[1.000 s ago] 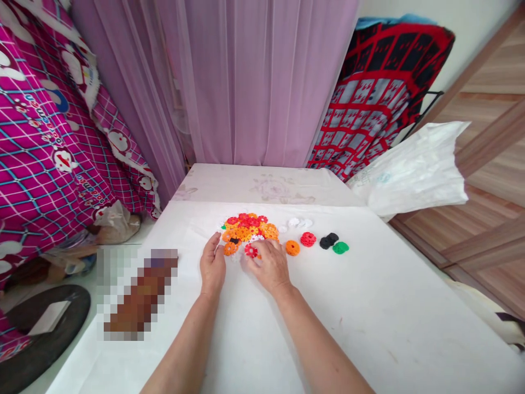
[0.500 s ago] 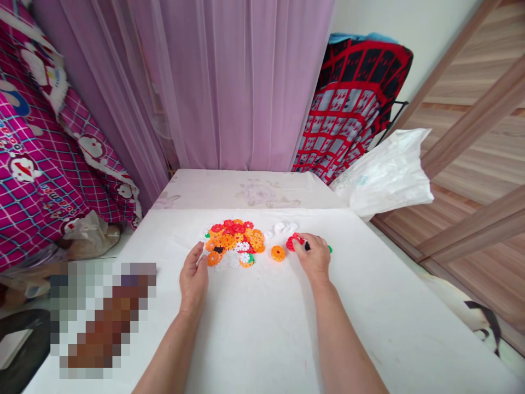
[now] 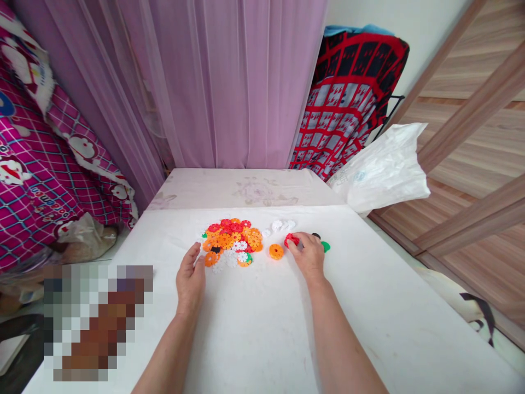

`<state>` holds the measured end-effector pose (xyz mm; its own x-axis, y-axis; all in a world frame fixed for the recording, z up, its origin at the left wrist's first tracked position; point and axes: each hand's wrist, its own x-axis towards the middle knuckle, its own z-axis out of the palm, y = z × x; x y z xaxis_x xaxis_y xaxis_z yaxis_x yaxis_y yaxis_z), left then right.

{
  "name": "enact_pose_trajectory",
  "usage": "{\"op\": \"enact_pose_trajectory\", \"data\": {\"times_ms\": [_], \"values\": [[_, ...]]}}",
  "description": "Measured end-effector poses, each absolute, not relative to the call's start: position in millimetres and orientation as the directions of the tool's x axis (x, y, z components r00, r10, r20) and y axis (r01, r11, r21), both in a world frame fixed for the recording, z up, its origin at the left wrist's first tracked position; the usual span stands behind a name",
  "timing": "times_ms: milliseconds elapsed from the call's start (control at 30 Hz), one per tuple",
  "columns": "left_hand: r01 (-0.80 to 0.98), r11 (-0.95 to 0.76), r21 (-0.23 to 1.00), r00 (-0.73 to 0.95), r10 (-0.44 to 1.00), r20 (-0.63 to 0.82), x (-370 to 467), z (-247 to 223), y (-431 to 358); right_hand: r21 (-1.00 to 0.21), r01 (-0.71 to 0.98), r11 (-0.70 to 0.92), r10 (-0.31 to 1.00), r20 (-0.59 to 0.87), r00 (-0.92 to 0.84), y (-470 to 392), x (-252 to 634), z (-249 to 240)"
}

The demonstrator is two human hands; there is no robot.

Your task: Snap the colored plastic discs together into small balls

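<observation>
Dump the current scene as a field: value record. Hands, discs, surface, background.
left hand: open, beside the pile's left edge; contact unclear
right hand: fingertips at the red discs; firm grip or light touch, can't tell
mixed pile: flower-shaped discs, mostly orange and red, some white, bits of black and green
separate groups: white discs, orange discs, the red discs, black piece partly hidden by the right hand, green piece
surface: white-covered table
background: purple curtain, white bag right
</observation>
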<state>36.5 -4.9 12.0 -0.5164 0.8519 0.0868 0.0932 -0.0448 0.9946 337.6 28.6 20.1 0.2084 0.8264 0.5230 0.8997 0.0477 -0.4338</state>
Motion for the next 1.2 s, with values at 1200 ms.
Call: {"op": "enact_pose_trajectory", "data": {"times_ms": [1200], "values": [[0.047, -0.076, 0.996, -0.504, 0.859, 0.089, 38.8, 10.2, -5.1, -0.258, 0.928, 0.268, 0.904, 0.401, -0.149, -1.9, 206.7, 29.2]]}}
